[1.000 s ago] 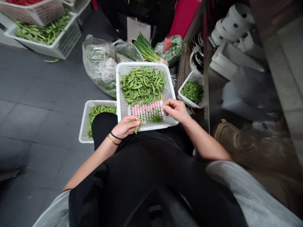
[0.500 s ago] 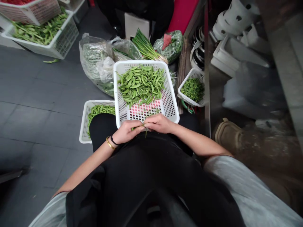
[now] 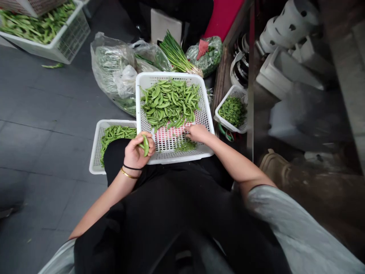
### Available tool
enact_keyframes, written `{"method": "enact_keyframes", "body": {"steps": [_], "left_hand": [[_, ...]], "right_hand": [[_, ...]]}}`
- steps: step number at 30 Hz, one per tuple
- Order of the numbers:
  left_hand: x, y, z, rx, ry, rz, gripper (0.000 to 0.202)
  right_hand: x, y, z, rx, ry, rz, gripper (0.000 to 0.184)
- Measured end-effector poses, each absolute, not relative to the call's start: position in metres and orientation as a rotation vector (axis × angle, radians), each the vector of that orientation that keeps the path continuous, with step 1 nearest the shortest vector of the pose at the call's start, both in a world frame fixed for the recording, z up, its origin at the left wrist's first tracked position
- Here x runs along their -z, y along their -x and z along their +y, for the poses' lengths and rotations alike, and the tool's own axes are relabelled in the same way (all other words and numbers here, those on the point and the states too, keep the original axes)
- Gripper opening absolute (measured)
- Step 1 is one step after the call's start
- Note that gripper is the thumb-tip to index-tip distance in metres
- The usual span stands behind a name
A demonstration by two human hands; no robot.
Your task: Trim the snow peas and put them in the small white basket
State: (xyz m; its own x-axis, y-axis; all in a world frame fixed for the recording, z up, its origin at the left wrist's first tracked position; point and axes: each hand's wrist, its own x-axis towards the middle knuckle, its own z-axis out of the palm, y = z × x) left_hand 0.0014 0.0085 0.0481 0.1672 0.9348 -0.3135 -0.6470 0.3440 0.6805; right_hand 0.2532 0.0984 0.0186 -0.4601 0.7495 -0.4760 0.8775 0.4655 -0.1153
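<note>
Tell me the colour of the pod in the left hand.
The pod is green; head view.

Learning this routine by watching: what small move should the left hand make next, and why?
Probably drop the green pea pod from the left hand into the low white slotted plastic basket beside it: that basket already holds similar pods, and the right hand is at the heaped pods.

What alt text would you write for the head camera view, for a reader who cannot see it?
A seated person's left hand holds a green pea pod while the right hand touches a pile of pods in a white basket on the lap. A second basket of pods sits lower, by the left leg.
</note>
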Motion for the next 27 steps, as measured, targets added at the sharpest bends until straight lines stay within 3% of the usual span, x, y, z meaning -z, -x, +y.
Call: {"method": "enact_keyframes", "body": {"steps": [3,11,17,27], "left_hand": [[-0.047,-0.008,0.005,-1.071,-0.417,0.718,0.020],[-0.041,-0.018,-0.001,-0.753,-0.449,0.914,0.024],[-0.038,-0.023,-0.004,-0.789,-0.324,0.869,0.033],[-0.035,-0.017,-0.011,-0.835,-0.322,0.790,0.016]], "right_hand": [[0.005,-0.234,0.124,0.274,-1.421,2.322,0.037],[0.012,-0.248,0.125,0.245,-1.389,2.434,0.037],[0.016,-0.242,0.129,0.255,-1.425,2.318,0.041],[0.011,-0.249,0.123,0.231,-1.461,2.312,0.039]]}}
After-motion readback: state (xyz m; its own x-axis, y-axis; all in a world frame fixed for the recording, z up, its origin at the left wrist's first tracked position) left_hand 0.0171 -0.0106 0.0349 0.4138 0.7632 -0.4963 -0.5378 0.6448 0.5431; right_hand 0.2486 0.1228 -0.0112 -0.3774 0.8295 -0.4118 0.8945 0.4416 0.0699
